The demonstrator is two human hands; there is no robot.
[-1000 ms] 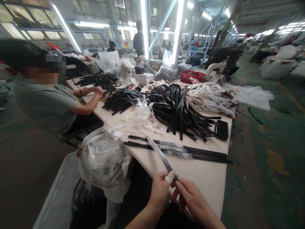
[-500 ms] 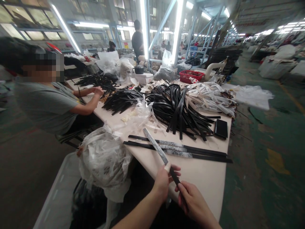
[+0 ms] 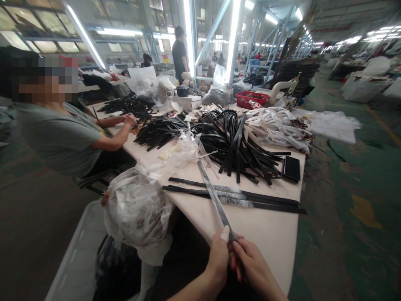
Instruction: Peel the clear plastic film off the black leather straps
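Note:
A black strap (image 3: 213,193), partly covered with clear plastic film, slants from my hands up over the table. My left hand (image 3: 221,248) grips it with the thumb pressed on top; that thumb has a pale wrap on it. Right beside it, my right hand (image 3: 249,255) is closed on the strap's near part, its lower end hidden. Beyond my hands, several black straps (image 3: 269,200) lie flat across the table (image 3: 266,234), with film around their middles. The held strap passes over them.
A heap of black straps (image 3: 232,142) covers the table's middle, with white-wrapped straps (image 3: 278,125) behind. A black wallet-like object (image 3: 291,169) lies at the right edge. A plastic bag (image 3: 138,205) hangs by the left edge above a bin (image 3: 72,255). A co-worker (image 3: 59,129) sits at left.
My left hand has moved down and right along the strap, up to my right hand. More of the strap's film-covered length now shows beyond my hands.

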